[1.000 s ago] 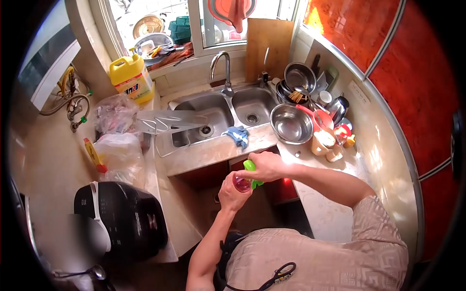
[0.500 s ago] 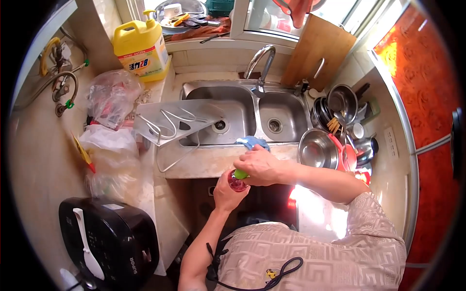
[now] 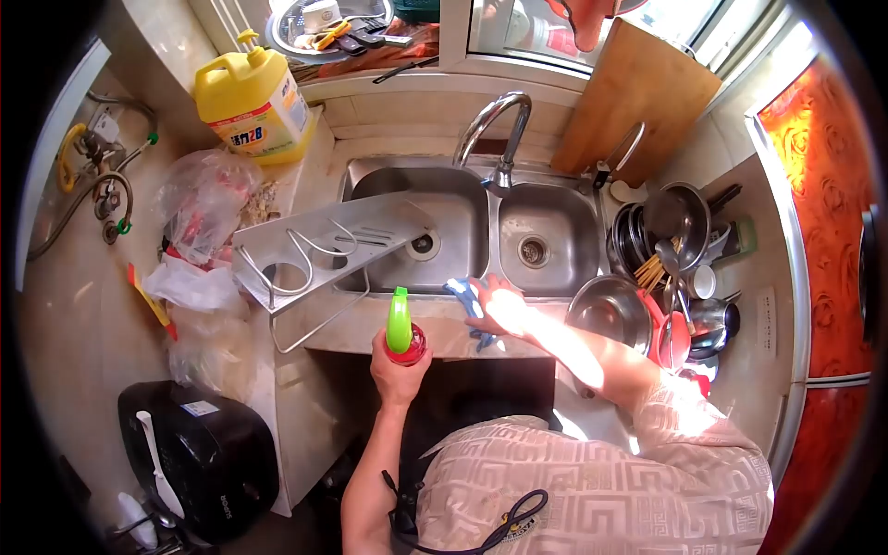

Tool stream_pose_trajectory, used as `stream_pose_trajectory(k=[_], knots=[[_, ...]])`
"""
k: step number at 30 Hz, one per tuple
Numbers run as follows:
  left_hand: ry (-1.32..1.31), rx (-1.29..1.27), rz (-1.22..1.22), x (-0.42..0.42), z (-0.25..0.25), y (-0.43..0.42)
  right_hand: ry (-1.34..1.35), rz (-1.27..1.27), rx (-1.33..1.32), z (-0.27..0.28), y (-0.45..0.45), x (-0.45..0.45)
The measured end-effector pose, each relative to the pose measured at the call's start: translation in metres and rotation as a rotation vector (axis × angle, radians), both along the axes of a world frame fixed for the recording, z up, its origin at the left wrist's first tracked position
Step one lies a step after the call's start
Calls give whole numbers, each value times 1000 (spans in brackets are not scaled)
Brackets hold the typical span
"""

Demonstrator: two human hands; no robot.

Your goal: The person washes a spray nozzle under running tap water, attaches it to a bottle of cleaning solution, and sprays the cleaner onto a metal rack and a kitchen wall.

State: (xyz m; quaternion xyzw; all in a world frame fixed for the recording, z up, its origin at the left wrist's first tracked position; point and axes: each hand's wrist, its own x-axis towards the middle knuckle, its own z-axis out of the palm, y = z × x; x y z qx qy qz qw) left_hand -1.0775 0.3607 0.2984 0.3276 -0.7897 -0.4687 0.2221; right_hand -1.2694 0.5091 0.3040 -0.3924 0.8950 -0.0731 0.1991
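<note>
My left hand is wrapped around a spray bottle with a bright green spray head and a red body. It holds the bottle upright in front of the counter edge. At the front rim of the sink, my right hand grips a blue cloth, part of which hangs over the counter's front strip. Strong sunlight washes out the back of that hand and forearm. Behind both hands lies the double-bowl steel sink. A metal rack leans across its left bowl.
A curved faucet rises behind the sink. Pots, pans and utensils crowd the right side, below a wooden cutting board. On the left are a yellow detergent jug, plastic bags and a black rice cooker.
My right hand has left the spray bottle's green head and taken hold of the blue cloth. My left hand has moved left with the bottle. The camera view has shifted slightly.
</note>
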Motion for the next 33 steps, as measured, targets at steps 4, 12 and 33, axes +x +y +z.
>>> stream_pose_trajectory(k=[4,12,33], knots=[[-13,27,-64,2,-3,-21,111,-94,-58,-65,15,19],[22,63,-93,12,-7,-57,14,-328,-92,-23,57,9],[-13,106,-277,-21,-32,-45,242,-741,-541,-55,164,176]])
